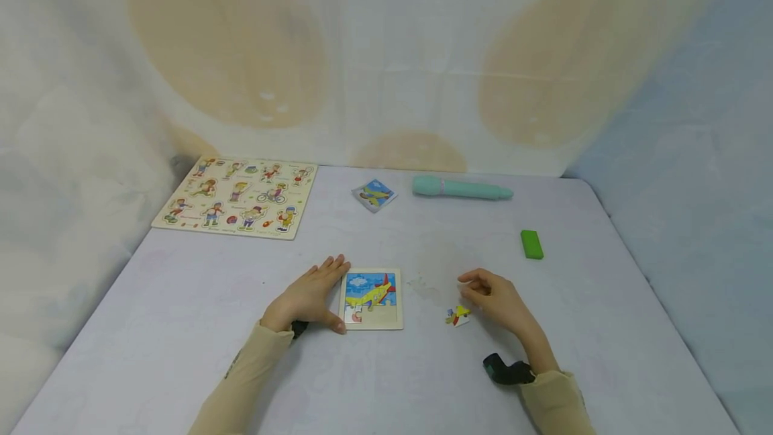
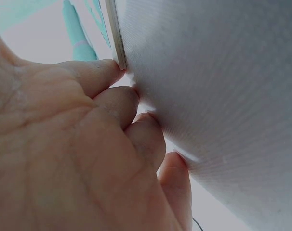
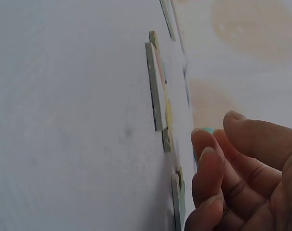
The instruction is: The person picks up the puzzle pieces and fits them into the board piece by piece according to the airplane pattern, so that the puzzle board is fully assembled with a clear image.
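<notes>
A small square jigsaw puzzle point(image 1: 371, 299) of a yellow airplane lies on the table in a wooden frame, its lower right part bare. My left hand point(image 1: 311, 294) rests on the table along its left side, fingers extended and thumb by the lower left corner. In the left wrist view a fingertip touches the frame's edge point(image 2: 118, 48). To the right, loose puzzle pieces point(image 1: 457, 315) lie in a small cluster. Just beside them hovers my right hand point(image 1: 496, 297), fingers loosely bent and holding nothing. The right wrist view shows the pieces point(image 3: 155, 86) edge-on, apart from the fingertips.
At the back left lies a large board point(image 1: 235, 197) with pictures of children. Behind the puzzle is a small airplane picture card point(image 1: 374, 195). A mint-green wand-shaped object point(image 1: 461, 188) lies at the back, and a green block point(image 1: 531, 245) sits to the right. Cloth walls surround the table.
</notes>
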A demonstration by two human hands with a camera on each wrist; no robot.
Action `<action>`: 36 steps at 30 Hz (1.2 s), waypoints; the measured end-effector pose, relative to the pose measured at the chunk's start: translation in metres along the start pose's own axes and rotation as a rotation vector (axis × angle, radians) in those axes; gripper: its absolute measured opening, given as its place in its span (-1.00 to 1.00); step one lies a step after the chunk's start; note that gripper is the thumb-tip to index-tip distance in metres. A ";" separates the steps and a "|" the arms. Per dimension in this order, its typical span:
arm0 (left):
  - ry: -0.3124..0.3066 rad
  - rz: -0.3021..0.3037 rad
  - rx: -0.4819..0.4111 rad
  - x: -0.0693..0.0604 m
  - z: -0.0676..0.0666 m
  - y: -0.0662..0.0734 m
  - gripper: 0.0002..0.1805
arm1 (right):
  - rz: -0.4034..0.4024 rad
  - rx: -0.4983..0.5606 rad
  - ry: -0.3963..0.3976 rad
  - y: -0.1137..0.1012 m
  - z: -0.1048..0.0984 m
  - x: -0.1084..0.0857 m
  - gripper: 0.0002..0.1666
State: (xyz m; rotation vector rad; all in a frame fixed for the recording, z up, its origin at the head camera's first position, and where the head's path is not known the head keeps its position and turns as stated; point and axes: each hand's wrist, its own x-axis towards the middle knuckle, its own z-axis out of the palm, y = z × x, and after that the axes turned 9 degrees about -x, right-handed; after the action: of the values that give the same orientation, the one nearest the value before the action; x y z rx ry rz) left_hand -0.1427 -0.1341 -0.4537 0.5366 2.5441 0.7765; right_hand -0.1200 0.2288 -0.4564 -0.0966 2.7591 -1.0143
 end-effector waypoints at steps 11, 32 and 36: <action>-0.003 0.022 0.016 0.000 -0.003 0.003 0.32 | -0.202 0.069 -0.136 0.014 -0.006 -0.007 -0.47; 0.001 0.005 0.010 -0.001 -0.002 0.001 0.32 | -0.232 0.049 -0.212 0.015 -0.006 -0.007 -0.49; 0.000 0.008 0.012 -0.001 -0.002 0.000 0.32 | -0.236 0.051 -0.215 0.016 -0.005 -0.008 -0.62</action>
State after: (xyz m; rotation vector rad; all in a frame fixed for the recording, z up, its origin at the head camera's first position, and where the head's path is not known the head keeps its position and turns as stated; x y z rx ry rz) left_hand -0.1430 -0.1351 -0.4516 0.5504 2.5499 0.7650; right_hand -0.1130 0.2453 -0.4615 -0.5037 2.5666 -1.0597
